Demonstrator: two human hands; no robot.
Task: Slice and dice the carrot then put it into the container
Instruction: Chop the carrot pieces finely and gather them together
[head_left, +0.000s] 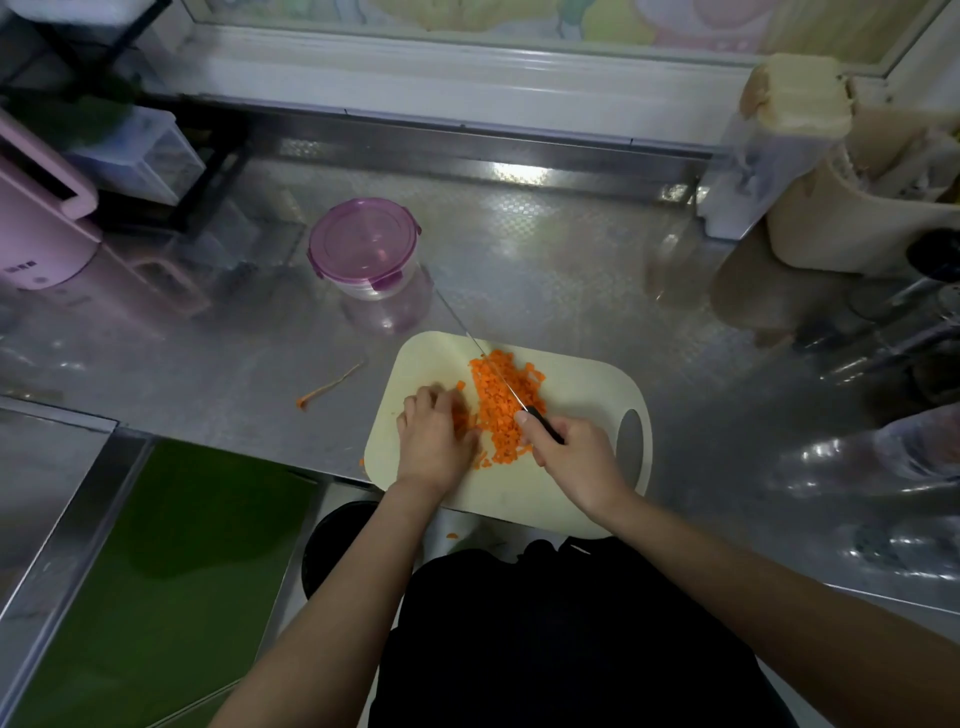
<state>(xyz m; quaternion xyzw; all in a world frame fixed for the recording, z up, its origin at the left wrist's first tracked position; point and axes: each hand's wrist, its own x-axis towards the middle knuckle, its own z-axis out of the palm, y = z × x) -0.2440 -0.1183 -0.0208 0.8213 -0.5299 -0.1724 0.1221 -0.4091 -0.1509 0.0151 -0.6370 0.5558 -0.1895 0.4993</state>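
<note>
A pile of small orange carrot dice (506, 400) lies on the cream cutting board (582, 384) at the counter's front edge. My right hand (574, 460) grips the black handle of a knife (493, 366), whose thin blade runs up and left across the pile. My left hand (434, 436) rests on the board just left of the pile, fingers curled over some carrot pieces; blur hides whether it holds any. The round clear container (366, 249) with a purple lid stands shut on the counter, behind and left of the board.
A carrot peel strip (330, 387) lies on the steel counter left of the board. A pink appliance (39, 213) stands at far left, beige bins (852, 187) at back right, plastic-wrapped items (914, 447) on the right. A stray carrot bit (453, 535) sits below the board.
</note>
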